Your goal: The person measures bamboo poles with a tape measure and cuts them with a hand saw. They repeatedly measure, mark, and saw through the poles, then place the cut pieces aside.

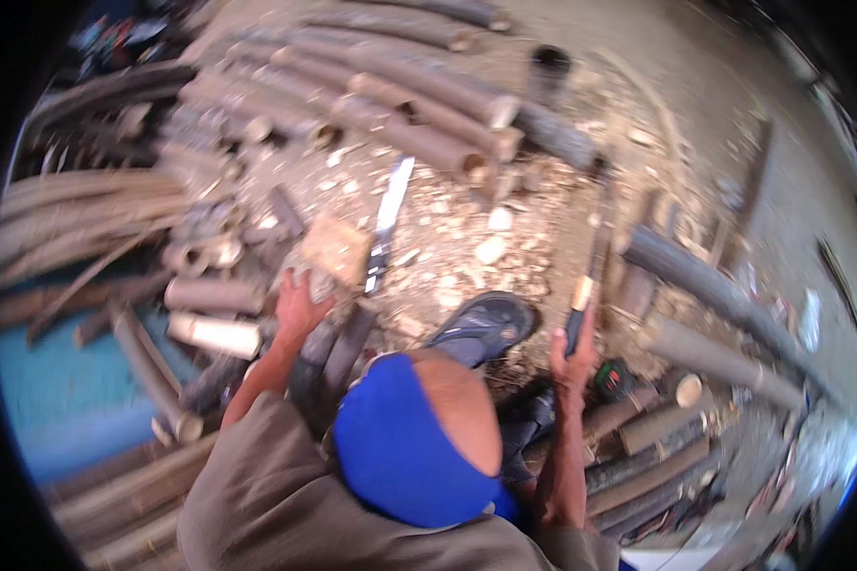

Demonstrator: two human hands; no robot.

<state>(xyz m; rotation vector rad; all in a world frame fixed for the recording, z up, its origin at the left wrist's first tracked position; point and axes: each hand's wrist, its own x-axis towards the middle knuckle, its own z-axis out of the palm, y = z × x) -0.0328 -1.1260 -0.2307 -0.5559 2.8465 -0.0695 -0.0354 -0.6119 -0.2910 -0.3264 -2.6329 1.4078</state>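
1. My right hand (573,354) grips a long tool (586,285) by its handle; I should keep that grip firm.
2. My left hand (298,306), open, reaches a wooden block (336,249) left of the machete (387,224) on the ground.

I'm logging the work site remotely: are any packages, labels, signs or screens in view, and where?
None that can be made out; the picture is blurred.
Around the left hand and right hand lie only bamboo poles, wood chips and a long blade on the ground.
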